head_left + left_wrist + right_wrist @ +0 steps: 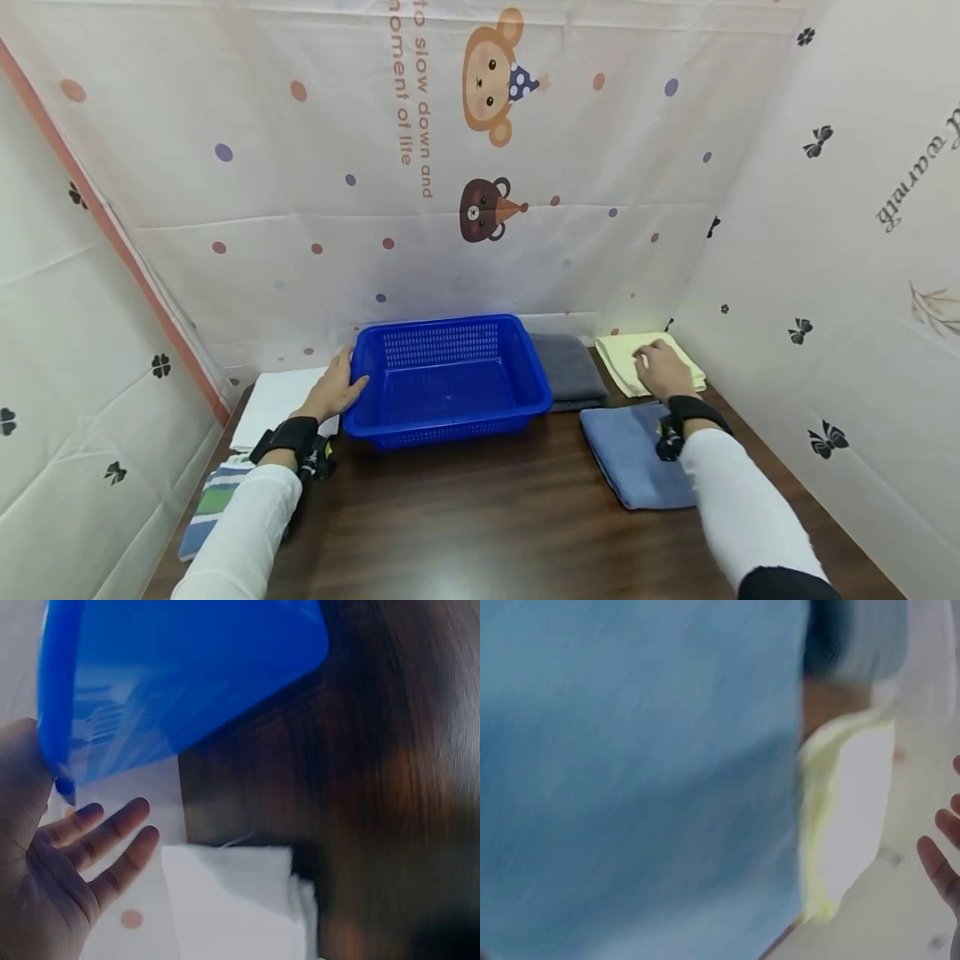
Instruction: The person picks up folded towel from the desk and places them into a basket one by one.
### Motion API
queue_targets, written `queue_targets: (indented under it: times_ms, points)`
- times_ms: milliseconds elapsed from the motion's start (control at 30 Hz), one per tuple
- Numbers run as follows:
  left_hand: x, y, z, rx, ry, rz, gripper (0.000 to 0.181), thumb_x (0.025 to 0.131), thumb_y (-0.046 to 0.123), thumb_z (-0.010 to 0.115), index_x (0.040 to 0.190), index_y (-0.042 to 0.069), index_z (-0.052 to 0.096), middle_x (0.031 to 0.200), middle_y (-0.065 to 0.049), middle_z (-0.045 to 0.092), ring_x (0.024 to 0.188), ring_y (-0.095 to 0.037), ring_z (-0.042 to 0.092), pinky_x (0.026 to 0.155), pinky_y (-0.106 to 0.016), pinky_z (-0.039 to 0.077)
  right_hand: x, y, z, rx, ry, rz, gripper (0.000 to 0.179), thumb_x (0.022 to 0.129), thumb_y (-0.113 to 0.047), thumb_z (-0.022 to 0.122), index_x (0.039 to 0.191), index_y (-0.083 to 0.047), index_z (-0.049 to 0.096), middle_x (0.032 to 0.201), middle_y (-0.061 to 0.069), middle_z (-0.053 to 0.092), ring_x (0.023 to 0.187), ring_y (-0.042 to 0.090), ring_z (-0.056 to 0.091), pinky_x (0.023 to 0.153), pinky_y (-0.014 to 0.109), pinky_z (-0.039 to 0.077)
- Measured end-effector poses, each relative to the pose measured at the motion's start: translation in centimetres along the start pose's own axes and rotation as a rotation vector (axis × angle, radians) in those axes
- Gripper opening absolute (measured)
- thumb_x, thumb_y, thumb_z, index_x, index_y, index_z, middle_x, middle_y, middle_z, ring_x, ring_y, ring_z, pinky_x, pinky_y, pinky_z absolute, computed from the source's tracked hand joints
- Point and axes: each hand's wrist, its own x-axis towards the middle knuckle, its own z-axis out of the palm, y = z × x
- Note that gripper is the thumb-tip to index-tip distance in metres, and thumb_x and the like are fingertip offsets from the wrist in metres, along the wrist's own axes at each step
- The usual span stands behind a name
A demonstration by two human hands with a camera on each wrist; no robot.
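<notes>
A blue plastic basket (450, 427) with mesh sides stands against the back wall. At its left rim is my left hand (335, 390), thumb over the edge. In the left wrist view the hand's fingers (112, 840) are spread and apart from the basket wall (187, 667). My right hand (663, 369) is above a folded yellow towel (626, 357) at the back right, fingers loosely bent. The right wrist view shows its fingertips (930, 851) apart from the yellow towel (859, 810). A folded blue towel (637, 467) lies beneath the right wrist.
A folded dark grey towel (566, 371) lies right of the basket. Left of it are a white folded cloth (281, 396) and a striped cloth (217, 504), partly hidden by the left arm. Printed fabric walls (300, 167) enclose the brown tabletop (457, 517) at the back and sides.
</notes>
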Motion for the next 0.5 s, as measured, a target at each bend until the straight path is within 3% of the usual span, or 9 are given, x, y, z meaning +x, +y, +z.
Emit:
queue_targets:
  times_ms: [100,233,367,500]
  points:
    - [0.3,0.0,0.6,-0.042,-0.009,-0.047,0.07,0.106,0.024,0.044,0.158,-0.009,0.009,0.156,-0.042,0.025,0.141,-0.059,0.035,0.112,-0.069,0.035,-2.1,3.1,-0.7,-0.028,-0.021,0.049,0.034,0.1,-0.015,0.05,0.118,0.008,0.066,0.12,0.035,0.059,0.098,0.048,0.063,0.079,0.059,0.052]
    - [0.5,-0.5,1.0,-0.063,-0.045,-0.088,0.07,0.108,0.028,0.039,0.158,-0.006,0.005,0.153,-0.042,0.033,0.137,-0.057,0.043,0.108,-0.067,0.04,-5.0,6.6,-0.9,-0.058,-0.084,0.149,0.043,0.099,-0.021,0.051,0.124,0.014,0.059,0.12,0.041,0.055,0.103,0.054,0.059,0.082,0.063,0.051]
    - [0.2,-0.9,1.0,-0.058,-0.086,-0.111,0.069,0.108,0.032,0.035,0.158,-0.003,0.002,0.14,-0.044,0.047,0.12,-0.055,0.06,0.095,-0.063,0.051,-7.0,9.3,-0.6,-0.041,-0.22,0.25,0.078,0.099,-0.046,0.055,0.137,0.022,0.042,0.131,0.049,0.043,0.119,0.062,0.048,0.095,0.069,0.045]
    - [0.0,-0.9,1.0,-0.051,-0.089,-0.123,0.068,0.108,0.034,0.034,0.158,-0.001,0.003,0.131,-0.044,0.055,0.109,-0.054,0.065,0.088,-0.062,0.053,-7.5,10.6,-0.6,0.018,-0.405,0.313,0.117,0.088,-0.076,0.055,0.137,0.027,0.035,0.135,0.051,0.042,0.124,0.063,0.046,0.101,0.066,0.045]
